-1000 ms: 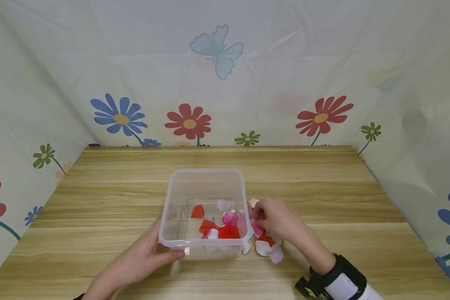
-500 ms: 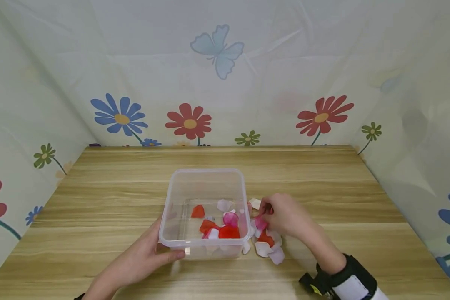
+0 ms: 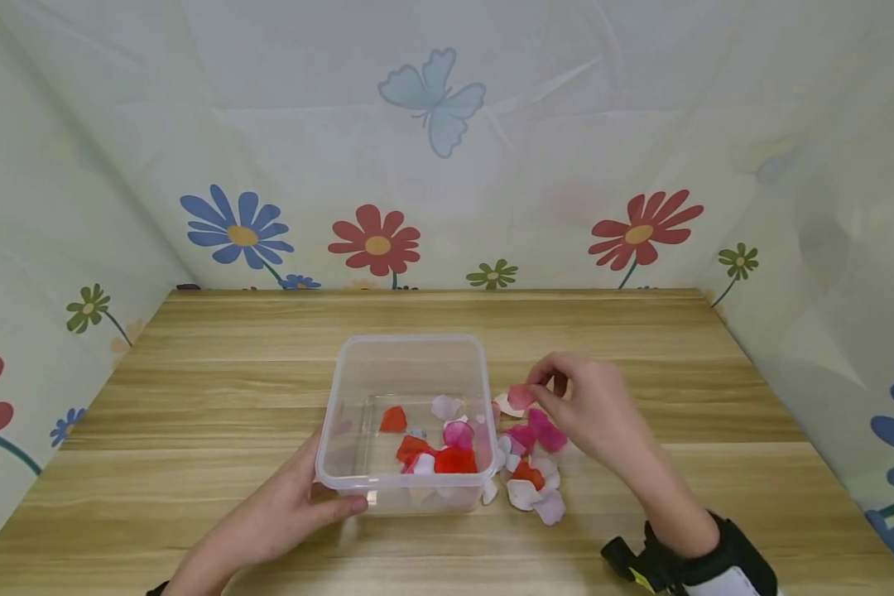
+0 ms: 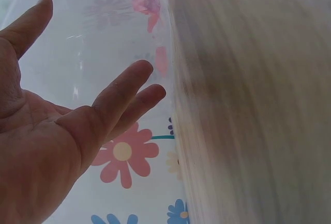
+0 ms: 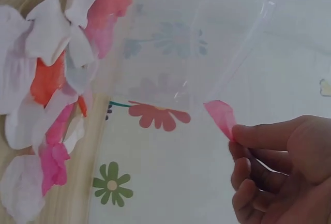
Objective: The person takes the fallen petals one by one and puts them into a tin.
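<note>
A clear plastic box (image 3: 402,492) stands open-topped on the table, with several red, pink and white petals (image 3: 455,461) on its bottom. At the box's left side is my left hand (image 3: 286,505), its thumb along the front wall; in the left wrist view its fingers (image 4: 121,92) are spread and fairly straight. My right hand (image 3: 592,410) pinches a pink petal (image 3: 520,396) between thumb and forefinger, also plain in the right wrist view. It is raised above the loose petals (image 3: 523,495) beside the box's right wall.
The wood-grain table (image 3: 231,364) runs back to a pale curtain (image 3: 536,190) printed with flowers and a butterfly. The curtain also rises at both sides. A black wrist strap (image 3: 715,550) with a small device is on the right arm.
My right hand has risen from the loose petals and moved back and a little right, lifting the pink petal. Magenta petals beneath it are uncovered. The left hand and box stay put.
</note>
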The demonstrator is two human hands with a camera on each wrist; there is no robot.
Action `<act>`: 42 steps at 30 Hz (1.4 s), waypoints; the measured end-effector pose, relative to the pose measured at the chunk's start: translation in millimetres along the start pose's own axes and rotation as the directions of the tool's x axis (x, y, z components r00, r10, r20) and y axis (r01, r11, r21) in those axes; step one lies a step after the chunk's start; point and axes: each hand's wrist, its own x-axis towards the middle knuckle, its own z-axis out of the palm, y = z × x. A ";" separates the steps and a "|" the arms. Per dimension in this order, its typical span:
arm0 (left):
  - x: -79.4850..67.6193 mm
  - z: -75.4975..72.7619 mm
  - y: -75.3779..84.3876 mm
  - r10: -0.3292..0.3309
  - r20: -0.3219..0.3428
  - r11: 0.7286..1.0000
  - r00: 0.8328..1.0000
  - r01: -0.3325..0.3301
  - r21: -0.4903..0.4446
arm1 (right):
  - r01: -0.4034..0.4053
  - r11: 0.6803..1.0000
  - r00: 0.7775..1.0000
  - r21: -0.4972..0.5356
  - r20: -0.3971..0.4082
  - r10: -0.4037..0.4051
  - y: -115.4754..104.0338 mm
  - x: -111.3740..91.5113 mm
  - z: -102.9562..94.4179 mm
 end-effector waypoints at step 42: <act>0.1 0.4 0.8 -0.002 0.000 1.000 1.000 0.002 -0.017 | 0.267 0.939 0.961 0.216 -0.137 -0.242 -38.9 -18.5 28.1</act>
